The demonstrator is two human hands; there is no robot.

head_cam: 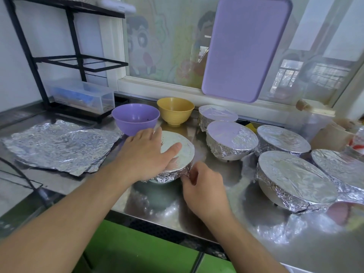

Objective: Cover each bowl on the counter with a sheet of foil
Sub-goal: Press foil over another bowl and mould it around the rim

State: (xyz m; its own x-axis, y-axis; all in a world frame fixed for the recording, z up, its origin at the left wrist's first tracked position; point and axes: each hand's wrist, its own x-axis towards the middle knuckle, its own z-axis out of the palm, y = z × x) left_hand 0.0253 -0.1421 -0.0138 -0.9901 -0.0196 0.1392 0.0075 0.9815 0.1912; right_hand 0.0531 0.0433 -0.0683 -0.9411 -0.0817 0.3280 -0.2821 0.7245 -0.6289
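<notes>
- At far left a stack of foil sheets (59, 143) lies crumpled on the steel surface (212, 209); you cannot count the sheets, since only their edges show.
- Behind, the purple bowl (135, 117) and yellow bowl (175, 110) stand uncovered; your left hand hides the purple one's near base.
- Your left hand (146, 154) lies spread over the foil-covered bowl (178, 154), thumb flat on top; its fingertips are hidden past the far rim.
- Your right hand (202, 189) curls at that bowl's near-right edge, fingers pinching the foil skirt; the fingertips are blurred.
- To the right sit five wrapped bowls (232, 141); the farthest right is cut off by the frame edge.
</notes>
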